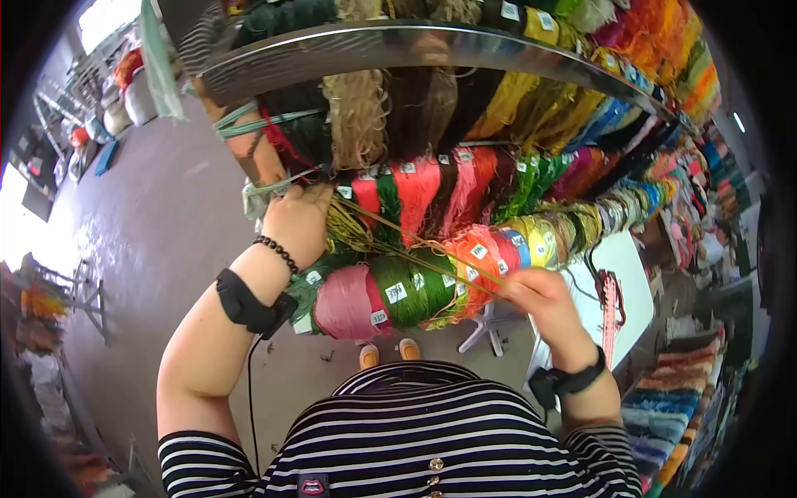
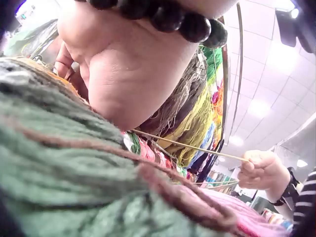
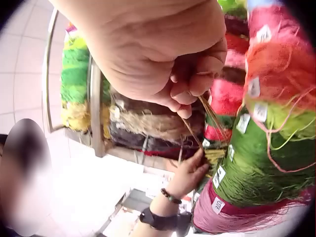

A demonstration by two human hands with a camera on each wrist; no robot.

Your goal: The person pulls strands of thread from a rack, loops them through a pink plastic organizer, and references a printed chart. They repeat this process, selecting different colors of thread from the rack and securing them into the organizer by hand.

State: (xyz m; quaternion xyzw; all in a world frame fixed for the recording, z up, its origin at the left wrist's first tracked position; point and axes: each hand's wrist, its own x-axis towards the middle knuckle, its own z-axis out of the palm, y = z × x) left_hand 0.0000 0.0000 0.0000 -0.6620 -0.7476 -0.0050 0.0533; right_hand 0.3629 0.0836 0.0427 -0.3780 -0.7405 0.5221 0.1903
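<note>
Olive-gold yarn strands [image 1: 415,241] stretch taut between the two hands. My right hand [image 1: 544,307] pinches their near end between thumb and curled fingers, also seen close up in the right wrist view. At the left end of the rack, my left hand [image 1: 297,220] grips the olive yarn hank [image 1: 349,228], its fingertips partly hidden among the yarn. In the left wrist view, a grey-green hank [image 2: 74,163] fills the foreground below the left hand. Green yarn [image 1: 415,290] and pink yarn [image 1: 353,303] with white labels hang just below the strands.
A curved metal rail [image 1: 432,41] runs above, with tan, dark and yellow hanks behind it. Coral and red hanks [image 1: 419,195] hang on the middle row. A white table [image 1: 635,266] stands at right, near stacked coloured yarn [image 1: 672,398]. Grey floor [image 1: 166,224] lies at left.
</note>
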